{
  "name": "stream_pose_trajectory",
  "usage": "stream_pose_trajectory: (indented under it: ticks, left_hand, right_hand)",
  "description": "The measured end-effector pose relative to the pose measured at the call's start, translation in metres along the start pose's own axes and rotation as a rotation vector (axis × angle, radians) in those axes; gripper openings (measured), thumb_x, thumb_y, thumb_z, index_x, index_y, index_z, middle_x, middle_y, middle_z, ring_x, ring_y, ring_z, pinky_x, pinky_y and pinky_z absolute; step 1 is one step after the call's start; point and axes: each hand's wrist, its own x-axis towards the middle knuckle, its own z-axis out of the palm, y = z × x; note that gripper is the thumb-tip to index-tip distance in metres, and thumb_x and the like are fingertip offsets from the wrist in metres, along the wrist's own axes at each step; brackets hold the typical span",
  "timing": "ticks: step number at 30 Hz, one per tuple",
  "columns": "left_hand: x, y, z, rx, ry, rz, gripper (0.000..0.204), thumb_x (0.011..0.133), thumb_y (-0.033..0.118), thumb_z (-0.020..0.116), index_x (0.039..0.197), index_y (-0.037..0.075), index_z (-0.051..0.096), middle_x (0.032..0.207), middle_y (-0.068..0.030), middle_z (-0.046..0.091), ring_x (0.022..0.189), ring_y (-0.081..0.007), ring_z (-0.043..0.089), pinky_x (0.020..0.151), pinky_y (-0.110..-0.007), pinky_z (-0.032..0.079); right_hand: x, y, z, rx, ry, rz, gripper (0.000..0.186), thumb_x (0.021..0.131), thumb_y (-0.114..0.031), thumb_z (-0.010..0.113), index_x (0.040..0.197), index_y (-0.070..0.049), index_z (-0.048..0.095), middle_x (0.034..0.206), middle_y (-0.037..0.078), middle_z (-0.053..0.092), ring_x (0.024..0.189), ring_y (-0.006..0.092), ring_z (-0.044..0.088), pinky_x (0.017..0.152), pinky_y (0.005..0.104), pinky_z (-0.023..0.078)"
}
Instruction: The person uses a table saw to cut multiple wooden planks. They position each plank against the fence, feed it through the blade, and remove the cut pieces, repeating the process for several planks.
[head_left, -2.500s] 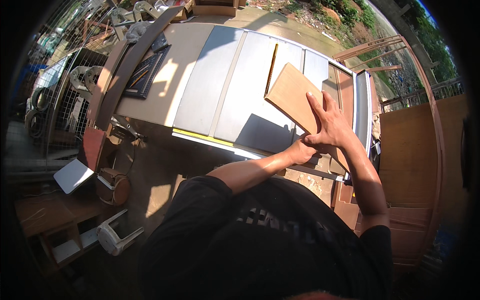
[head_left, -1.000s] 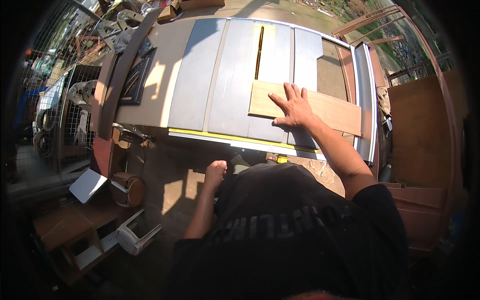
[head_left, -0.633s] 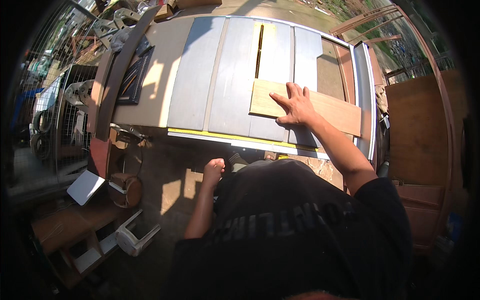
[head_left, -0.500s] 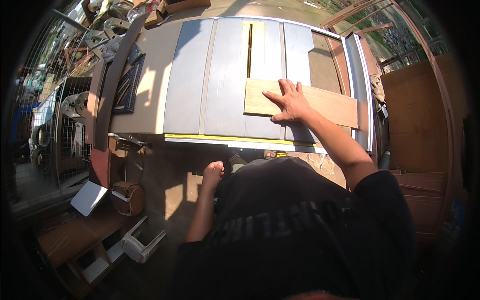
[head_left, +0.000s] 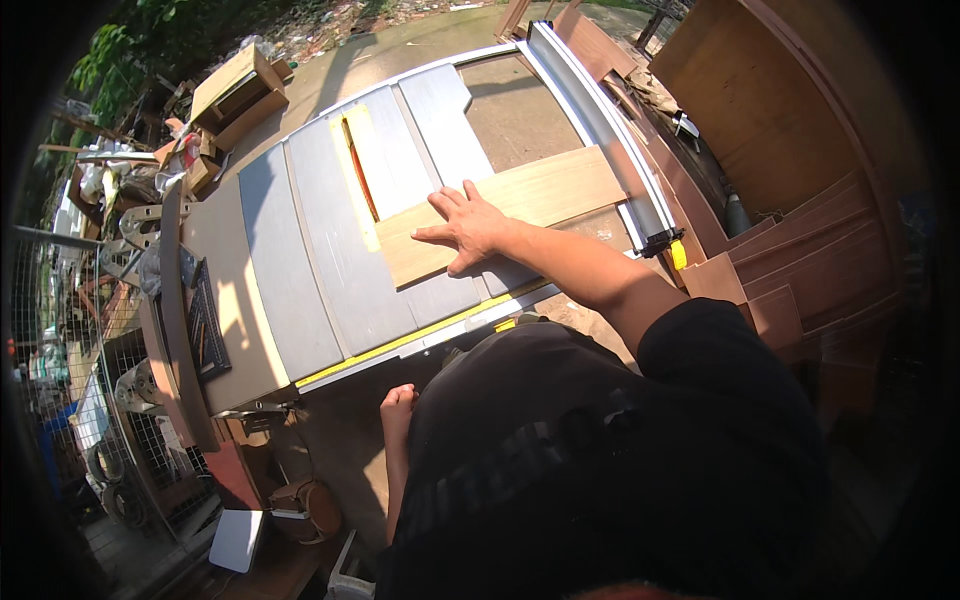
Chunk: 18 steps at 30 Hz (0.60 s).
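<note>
Beneath the right hand (head_left: 474,230), grip flat and spread apart, a wooden board (head_left: 545,190) across the bench (head_left: 325,250). Up-left of the grip, beside the slot (head_left: 359,165), possible skewing of the board from one-handed, off-centre pressure. Below-left, left hand (head_left: 398,402) curled together, contents, if any, hidden.

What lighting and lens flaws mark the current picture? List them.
Head view: sunlight bleaches the metal tabletop right of the slot; head view: shadow darkens it on the near side of the board; head view: the edge of the brown panel curves near the rim, and the corners go black.
</note>
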Motion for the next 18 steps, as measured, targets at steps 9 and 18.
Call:
stream_pose_trajectory:
  ticks: [9,18]
  left_hand:
    - [0.016,0.040,0.007,0.158,-0.056,0.061,0.022,0.098,0.020,0.063,0.098,0.000,0.072,0.080,0.0024,0.064,0.072,-0.0058,0.054,0.066,-0.024,0.045]
    - [0.018,0.043,0.017,0.180,-0.088,0.022,0.026,0.098,0.025,0.065,0.100,0.000,0.072,0.084,0.0003,0.067,0.078,-0.0061,0.058,0.071,-0.025,0.049]
  right_hand:
    - [-0.008,0.006,-0.003,0.046,-0.024,0.020,0.092,0.066,-0.062,0.077,0.151,-0.043,0.046,0.156,0.025,0.034,0.146,0.0420,0.028,0.117,0.0684,0.017]
    - [-0.005,0.001,-0.001,0.064,-0.034,0.045,0.097,0.065,-0.059,0.081,0.153,-0.041,0.043,0.160,0.026,0.029,0.150,0.0440,0.022,0.119,0.0683,0.016]
